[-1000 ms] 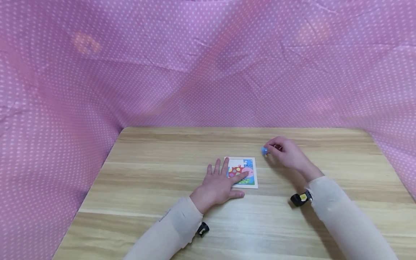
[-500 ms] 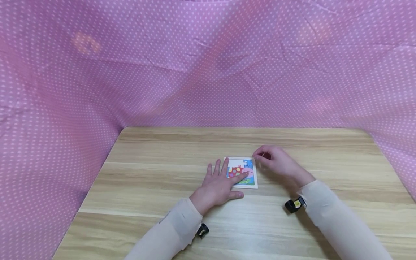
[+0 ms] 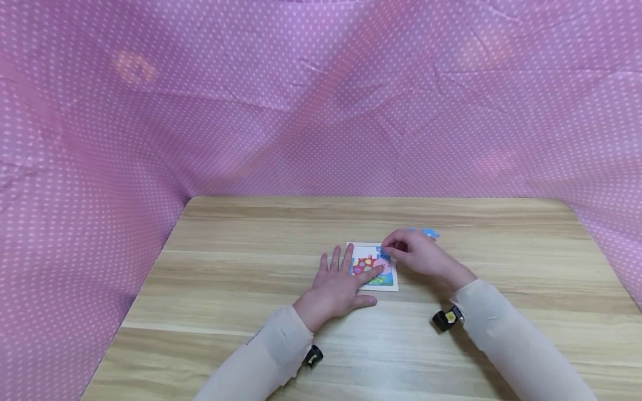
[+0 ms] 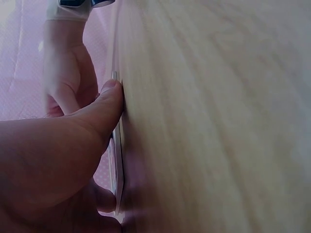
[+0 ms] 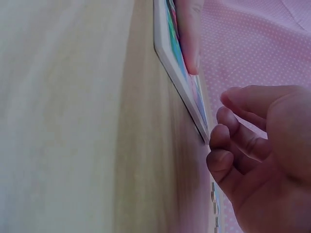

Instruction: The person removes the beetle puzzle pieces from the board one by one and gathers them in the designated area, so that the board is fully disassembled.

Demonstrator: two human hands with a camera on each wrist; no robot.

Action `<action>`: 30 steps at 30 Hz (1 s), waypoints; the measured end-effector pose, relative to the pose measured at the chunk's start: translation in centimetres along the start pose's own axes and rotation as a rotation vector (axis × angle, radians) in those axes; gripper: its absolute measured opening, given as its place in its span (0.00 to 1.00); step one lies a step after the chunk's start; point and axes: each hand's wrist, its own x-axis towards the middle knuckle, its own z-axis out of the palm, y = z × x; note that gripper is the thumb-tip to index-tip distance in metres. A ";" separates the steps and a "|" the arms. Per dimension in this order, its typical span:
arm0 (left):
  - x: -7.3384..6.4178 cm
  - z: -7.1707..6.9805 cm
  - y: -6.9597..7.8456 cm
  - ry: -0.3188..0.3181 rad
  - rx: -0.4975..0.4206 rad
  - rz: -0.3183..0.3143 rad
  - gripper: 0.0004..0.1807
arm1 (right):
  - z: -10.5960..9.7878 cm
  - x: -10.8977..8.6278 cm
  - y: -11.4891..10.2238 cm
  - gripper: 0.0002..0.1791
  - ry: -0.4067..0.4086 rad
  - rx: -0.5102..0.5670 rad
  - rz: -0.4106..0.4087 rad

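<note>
My left hand [image 3: 337, 287] lies spread with straight fingers over a small picture puzzle [image 3: 366, 265] in a white frame, index finger across the pink pig figure. The left wrist view shows its thumb [image 4: 111, 94] down at the frame's edge. My right hand [image 3: 421, 252] is above the upper right corner, thumb and index finger pinched over the blue part, apparently on a puzzle piece that they mostly hide. In the right wrist view, the other fingertips [image 5: 219, 136] are curled just beyond the frame's corner [image 5: 206, 138]. The puzzle's upper left shows a white area.
Blue loose puzzle pieces [image 3: 430, 233] lie on the wooden table [image 3: 241, 267] behind the right hand, partly hidden by it. Their edges [image 5: 215, 194] show low in the right wrist view. A pink polka-dot cloth [image 3: 311, 111] hangs behind and beside the table.
My right hand has moved left and nearer, from the loose pieces to the puzzle's upper right corner, uncovering blue pieces behind it. The left hand and frame stay in place.
</note>
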 end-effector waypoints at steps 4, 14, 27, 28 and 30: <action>0.0 0.0 -0.1 -0.001 0.004 0.002 0.39 | 0.3 0.2 -0.1 0.09 -0.018 -0.021 0.001; 0.1 -0.2 -0.1 -0.010 0.000 -0.001 0.39 | 0.5 0.6 -0.6 0.09 -0.041 -0.037 0.021; 0.0 -0.3 -0.1 -0.013 -0.005 0.007 0.39 | 1.0 0.9 -0.7 0.09 -0.033 -0.035 0.037; 0.0 -0.2 -0.1 -0.013 -0.004 0.007 0.39 | 1.0 0.9 -0.7 0.09 -0.032 -0.034 0.039; 0.0 -0.2 -0.1 -0.016 -0.004 0.007 0.39 | 1.1 0.8 -0.7 0.09 -0.027 -0.035 0.043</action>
